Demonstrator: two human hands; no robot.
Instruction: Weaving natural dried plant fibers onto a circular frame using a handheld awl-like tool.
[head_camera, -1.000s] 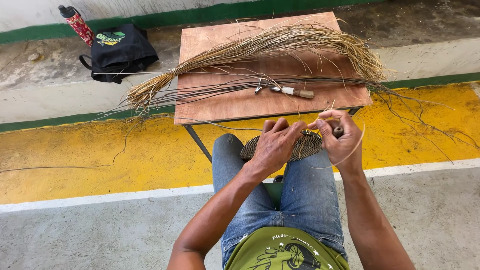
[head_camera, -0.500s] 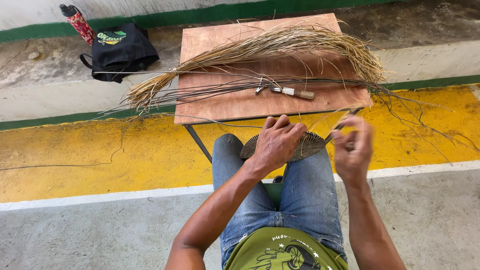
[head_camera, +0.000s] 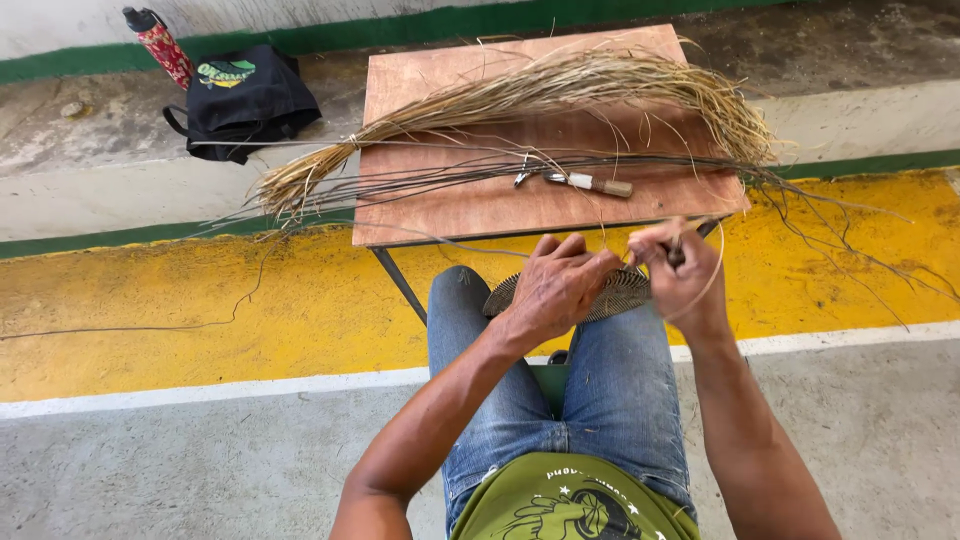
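Woven disc (head_camera: 612, 292) flat across my knees, both hands on it

My left hand (head_camera: 553, 285) presses down over the disc's left half, fingers curled on it; my right hand (head_camera: 683, 275), at its right edge, is closed narrow on a thin strand (head_camera: 712, 290) looping out rightward. The disc runs left to right, just below the table (head_camera: 480, 200) edge

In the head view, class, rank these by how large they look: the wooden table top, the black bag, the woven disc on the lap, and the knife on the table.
1. wooden table top, clearly largest.
2. black bag.
3. woven disc, partly hidden by the left hand; it is nearer the camera, so its rank against the bag is unsure.
4. knife, smallest.
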